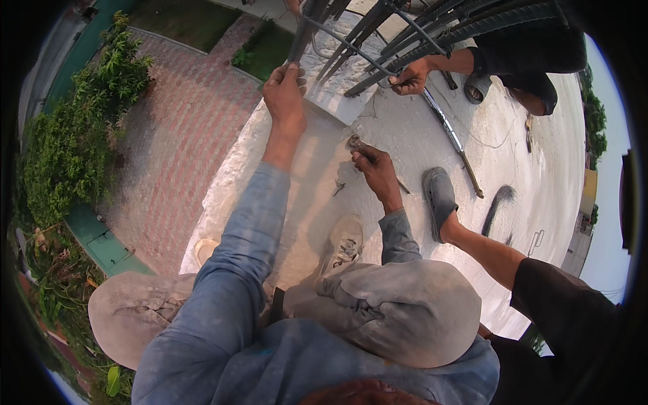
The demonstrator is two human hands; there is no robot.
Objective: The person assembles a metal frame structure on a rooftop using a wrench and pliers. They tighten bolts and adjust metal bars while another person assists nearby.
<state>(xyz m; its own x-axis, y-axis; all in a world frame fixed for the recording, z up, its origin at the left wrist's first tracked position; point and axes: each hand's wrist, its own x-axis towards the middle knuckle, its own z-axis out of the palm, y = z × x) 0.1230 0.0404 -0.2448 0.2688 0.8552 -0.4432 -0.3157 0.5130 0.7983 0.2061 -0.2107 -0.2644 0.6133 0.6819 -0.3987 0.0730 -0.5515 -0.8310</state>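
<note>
My left hand [286, 96] is raised with its fingers wrapped round an upright steel reinforcing bar [301, 42] at the corner of a rebar cage. Lower and to the right, my right hand [375, 170] is closed on a pair of dark pincers [353, 142]. Their rounded head points up toward the cage, and a thin handle end shows behind the hand. Thin steel ties [351, 47] cross the cage's long ribbed bars [459, 30]. A co-worker's hand [410, 77] grips one of these ties on the right.
I squat on a pale concrete slab [398, 223] whose edge drops away on the left to brick paving [179, 135]. Another person's grey clog [440, 197] stands close on my right. A metal rod [449, 131], a wire coil [498, 208] and a tape roll [476, 89] lie beyond.
</note>
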